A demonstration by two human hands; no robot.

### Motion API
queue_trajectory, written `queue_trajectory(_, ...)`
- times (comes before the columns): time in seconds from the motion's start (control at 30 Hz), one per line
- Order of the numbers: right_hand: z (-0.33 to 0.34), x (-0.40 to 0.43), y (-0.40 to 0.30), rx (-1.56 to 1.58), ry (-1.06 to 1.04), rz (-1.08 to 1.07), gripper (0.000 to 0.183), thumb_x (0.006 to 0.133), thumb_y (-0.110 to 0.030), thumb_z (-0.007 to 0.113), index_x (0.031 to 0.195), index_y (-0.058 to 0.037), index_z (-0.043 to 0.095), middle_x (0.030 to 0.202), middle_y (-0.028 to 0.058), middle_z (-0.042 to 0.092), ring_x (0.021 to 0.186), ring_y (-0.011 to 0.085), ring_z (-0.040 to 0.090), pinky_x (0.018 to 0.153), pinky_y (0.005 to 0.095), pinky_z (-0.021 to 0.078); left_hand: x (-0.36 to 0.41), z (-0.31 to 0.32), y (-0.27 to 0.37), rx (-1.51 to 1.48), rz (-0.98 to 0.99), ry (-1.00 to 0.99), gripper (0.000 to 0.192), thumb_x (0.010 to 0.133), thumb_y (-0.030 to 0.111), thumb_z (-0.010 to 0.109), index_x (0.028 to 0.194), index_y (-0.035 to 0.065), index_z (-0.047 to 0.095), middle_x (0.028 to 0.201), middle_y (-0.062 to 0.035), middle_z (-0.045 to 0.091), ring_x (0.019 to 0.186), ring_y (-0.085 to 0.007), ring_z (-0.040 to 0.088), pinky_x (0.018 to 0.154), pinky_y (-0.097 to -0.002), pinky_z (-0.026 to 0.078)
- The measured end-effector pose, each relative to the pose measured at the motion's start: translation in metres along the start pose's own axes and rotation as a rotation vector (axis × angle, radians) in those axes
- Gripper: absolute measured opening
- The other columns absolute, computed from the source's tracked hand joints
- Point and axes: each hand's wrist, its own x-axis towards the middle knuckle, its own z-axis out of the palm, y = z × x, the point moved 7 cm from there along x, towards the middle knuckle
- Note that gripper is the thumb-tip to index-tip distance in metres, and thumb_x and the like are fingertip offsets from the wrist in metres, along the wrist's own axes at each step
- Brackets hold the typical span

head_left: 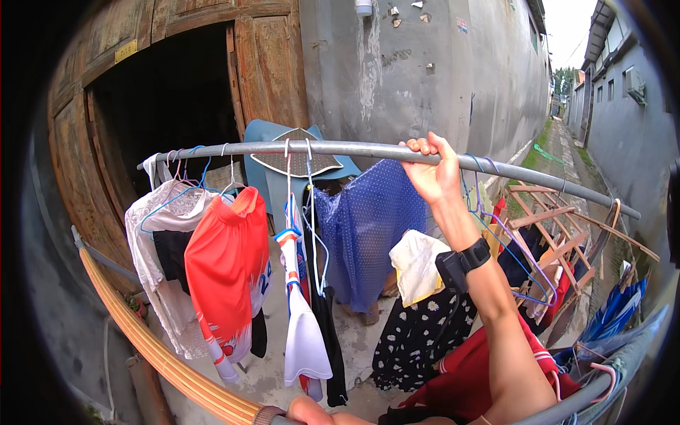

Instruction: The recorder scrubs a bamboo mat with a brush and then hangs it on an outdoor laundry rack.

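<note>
My right hand is raised, its fingers curled around a grey metal pole; a black device is strapped on that wrist. Left of it, a white lace top, red-orange shorts and a white garment with red and blue trim hang on hangers. A blue dotted cloth hangs behind. Empty purple and blue hangers hang to the right of my hand. My left hand touches the near rail at the bottom edge; its fingers are mostly cut off, so its grip cannot be told.
Below my right arm are a white cloth, a black floral garment and a dark red garment. A wooden lattice rack and a blue folded umbrella stand right. Behind are an open wooden doorway and a grey wall.
</note>
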Motion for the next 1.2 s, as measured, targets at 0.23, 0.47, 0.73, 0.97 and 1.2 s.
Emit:
queue_trajectory(0.23,-0.003,0.024,-0.043,0.063,-0.042,0.116,0.027,0.081,-0.01,0.052,0.058,-0.0101,0.038,0.059,0.0049,0.044,0.068,0.0199,0.047,0.087,0.0406,0.0386,0.015,0.061,-0.055,-0.152,0.177,-0.23,0.037,0.088,0.027,0.053,0.107,0.0065,0.028,0.087,-0.0301,0.053,0.06,-0.0363,0.059,0.05,-0.0418,0.054)
queue_trajectory(0.47,-0.007,0.024,-0.07,0.104,-0.03,0.188,0.028,0.082,-0.008,0.051,0.058,-0.0091,0.036,0.058,0.0049,0.04,0.069,0.0199,0.045,0.092,0.0411,0.0369,0.004,0.097,-0.102,-0.134,0.201,0.057,0.038,0.086,0.029,0.056,0.101,0.0071,0.03,0.084,-0.0305,0.053,0.059,-0.0386,0.059,0.048,-0.0432,0.053)
queue_trajectory(0.73,-0.028,0.008,-0.089,0.154,-0.059,0.221,0.027,0.081,-0.008,0.05,0.058,-0.0102,0.037,0.056,0.0049,0.043,0.067,0.0201,0.046,0.086,0.0401,0.0381,-0.005,0.119,-0.15,0.057,0.186,0.113,0.042,0.085,0.037,0.054,0.102,0.0085,0.028,0.083,-0.029,0.054,0.055,-0.035,0.059,0.048,-0.0428,0.053)
queue_trajectory(0.97,-0.05,0.005,-0.111,0.161,-0.098,0.3,0.029,0.081,-0.01,0.05,0.055,-0.0101,0.04,0.056,0.0045,0.043,0.069,0.0201,0.046,0.092,0.0416,0.0355,-0.007,0.138,-0.207,-0.114,0.34,-0.079,0.038,0.088,0.025,0.054,0.103,0.0062,0.025,0.091,-0.0321,0.05,0.06,-0.0391,0.058,0.051,-0.047,0.053)
queue_trajectory(1.2,-0.091,0.031,-0.154,0.21,-0.065,0.313,0.029,0.081,-0.01,0.051,0.055,-0.0096,0.039,0.056,0.0054,0.044,0.069,0.0203,0.047,0.094,0.0428,0.0353,0.037,0.166,-0.243,-0.114,0.177,-0.186,0.042,0.086,0.023,0.056,0.107,0.007,0.024,0.095,-0.0307,0.05,0.06,-0.0408,0.058,0.052,-0.053,0.051)
